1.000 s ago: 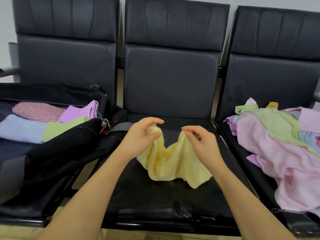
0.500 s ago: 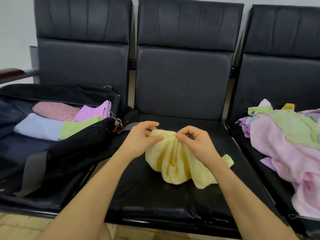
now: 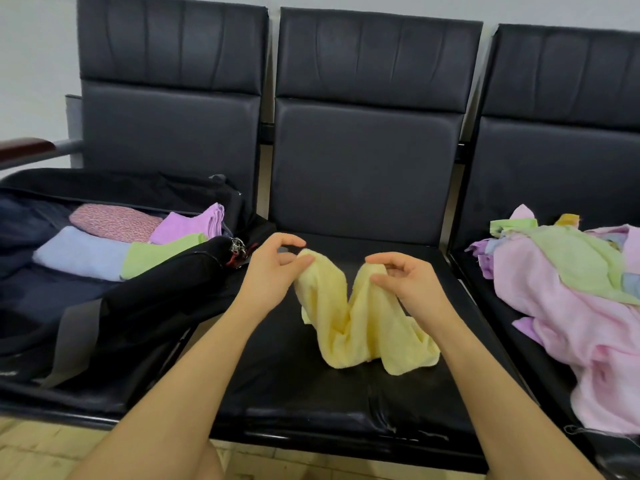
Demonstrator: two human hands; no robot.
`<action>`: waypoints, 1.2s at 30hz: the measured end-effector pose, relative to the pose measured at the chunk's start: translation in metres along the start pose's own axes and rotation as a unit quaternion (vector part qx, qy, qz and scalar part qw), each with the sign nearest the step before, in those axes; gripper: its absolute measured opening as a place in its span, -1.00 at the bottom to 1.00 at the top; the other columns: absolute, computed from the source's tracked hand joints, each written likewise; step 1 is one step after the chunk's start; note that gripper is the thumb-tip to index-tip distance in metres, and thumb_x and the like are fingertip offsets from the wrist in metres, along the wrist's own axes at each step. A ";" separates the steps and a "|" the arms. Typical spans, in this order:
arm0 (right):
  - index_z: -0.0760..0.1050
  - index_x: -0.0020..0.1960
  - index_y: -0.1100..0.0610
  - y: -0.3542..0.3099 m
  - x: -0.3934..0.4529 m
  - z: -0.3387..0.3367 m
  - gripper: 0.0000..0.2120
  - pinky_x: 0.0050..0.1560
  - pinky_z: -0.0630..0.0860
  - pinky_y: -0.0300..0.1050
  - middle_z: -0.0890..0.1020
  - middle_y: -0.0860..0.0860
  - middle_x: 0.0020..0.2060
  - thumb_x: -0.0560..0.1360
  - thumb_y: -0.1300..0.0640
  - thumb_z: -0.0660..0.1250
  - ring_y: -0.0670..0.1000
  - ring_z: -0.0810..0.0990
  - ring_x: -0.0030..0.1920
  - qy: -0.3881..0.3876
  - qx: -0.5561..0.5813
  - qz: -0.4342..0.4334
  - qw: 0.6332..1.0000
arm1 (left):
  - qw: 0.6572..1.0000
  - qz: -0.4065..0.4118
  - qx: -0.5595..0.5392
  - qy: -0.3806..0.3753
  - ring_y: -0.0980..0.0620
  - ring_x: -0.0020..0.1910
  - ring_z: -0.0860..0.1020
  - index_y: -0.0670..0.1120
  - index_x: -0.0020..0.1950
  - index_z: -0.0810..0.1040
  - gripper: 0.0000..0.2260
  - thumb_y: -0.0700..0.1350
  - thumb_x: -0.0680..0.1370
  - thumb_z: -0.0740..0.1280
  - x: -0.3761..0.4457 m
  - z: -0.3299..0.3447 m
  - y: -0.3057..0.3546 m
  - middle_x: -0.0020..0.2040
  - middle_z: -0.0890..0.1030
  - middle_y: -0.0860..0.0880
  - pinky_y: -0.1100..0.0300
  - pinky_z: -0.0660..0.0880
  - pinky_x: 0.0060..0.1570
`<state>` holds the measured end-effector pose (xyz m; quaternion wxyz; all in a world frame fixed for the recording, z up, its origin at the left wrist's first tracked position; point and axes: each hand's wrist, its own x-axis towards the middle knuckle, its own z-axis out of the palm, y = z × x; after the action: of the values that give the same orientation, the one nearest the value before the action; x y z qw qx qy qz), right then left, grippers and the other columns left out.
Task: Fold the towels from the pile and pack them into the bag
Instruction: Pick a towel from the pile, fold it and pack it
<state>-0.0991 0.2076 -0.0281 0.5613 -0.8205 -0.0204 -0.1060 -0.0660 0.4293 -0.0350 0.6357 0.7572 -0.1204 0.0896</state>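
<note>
Towel, yellow (image 3: 360,317), held up by two points of its upper edge over the middle seat (image 3: 311,386), its lower part sagging in a V between the hands and resting on the cushion. Left hand (image 3: 273,271) pinches one raised corner between thumb and fingertips; right hand (image 3: 401,278) pinches the other in the same way, the remaining fingers loosely curled. The two grips stand near each other but apart.

Step in hand, as judged: finding and spreading the top edge before the first fold. To do it well, the pinches should sit at the true corners, the hands should draw apart until the edge is taut, and the cloth should be laid flat on the seat before halving.

Left of the left hand, the open black bag (image 3: 138,306) holds folded towels (image 3: 114,244), side by side. Right of the right hand lies the unfolded pile (image 3: 571,292), still large.
</note>
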 end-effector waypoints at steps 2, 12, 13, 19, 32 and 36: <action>0.59 0.13 -0.04 0.002 -0.002 -0.004 -0.68 0.12 0.55 -0.07 0.65 -0.03 -0.02 0.47 0.29 0.37 -0.05 0.61 0.03 0.000 -0.021 0.003 1.000 | 1.000 -0.001 0.001 0.018 0.12 -0.15 0.61 0.07 0.07 0.53 -0.82 -0.16 0.53 0.38 0.000 -0.002 -0.002 -0.28 0.66 0.01 0.18 0.50 0.00; 0.62 -0.17 -0.08 -0.025 -0.011 -0.024 -0.83 -0.09 0.50 -0.25 0.68 -0.09 -0.20 0.47 0.19 0.40 -0.12 0.63 -0.11 0.157 -0.033 -0.060 0.985 | 0.997 0.030 -0.002 0.065 0.25 0.01 0.57 -0.09 0.09 0.66 -0.82 -0.25 0.55 0.32 0.010 -0.006 0.025 -0.04 0.64 0.12 0.28 0.49 0.11; 0.63 -0.16 -0.07 -0.031 -0.011 -0.028 -0.84 -0.09 0.53 -0.21 0.68 -0.07 -0.20 0.47 0.19 0.40 -0.10 0.63 -0.11 0.175 -0.019 -0.061 0.983 | 0.997 0.034 0.004 0.074 0.24 0.02 0.56 -0.12 0.13 0.64 -0.80 -0.26 0.56 0.31 0.013 -0.006 0.030 -0.01 0.64 0.09 0.29 0.49 0.12; 0.65 -0.04 0.08 -0.076 0.002 -0.054 -0.86 -0.15 0.55 -0.16 0.68 0.04 -0.19 0.47 0.25 0.37 -0.05 0.63 -0.19 0.281 0.055 -0.066 0.956 | 0.992 0.045 0.021 0.116 0.18 -0.29 0.56 -0.13 0.27 0.57 -0.69 -0.30 0.57 0.23 0.039 -0.009 0.072 -0.03 0.64 -0.10 0.39 0.50 -0.26; 0.52 0.30 0.06 -0.144 -0.002 -0.089 -0.56 0.15 0.53 -0.04 0.56 -0.17 -0.12 0.55 0.41 0.16 -0.04 0.60 -0.11 0.290 0.222 -0.058 0.929 | 0.996 0.056 0.027 0.058 0.05 -0.09 0.53 0.02 0.45 0.37 -0.44 -0.29 0.48 0.33 0.089 -0.047 0.140 0.08 0.54 0.02 0.17 0.52 -0.08; 0.53 0.28 0.06 -0.144 -0.004 -0.089 -0.61 0.03 0.57 -0.11 0.59 -0.17 -0.16 0.55 0.38 0.19 -0.09 0.55 -0.23 0.296 0.261 -0.069 0.916 | 0.991 0.068 0.114 0.017 0.03 0.01 0.51 0.00 0.51 0.25 -0.36 -0.27 0.48 0.38 0.090 -0.050 0.148 0.26 0.40 0.00 0.11 0.48 -0.02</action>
<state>-0.1383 0.1783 0.1342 0.7275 -0.5722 0.0634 -0.3732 -0.0237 0.4478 0.1393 0.5396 0.8130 -0.1502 0.1588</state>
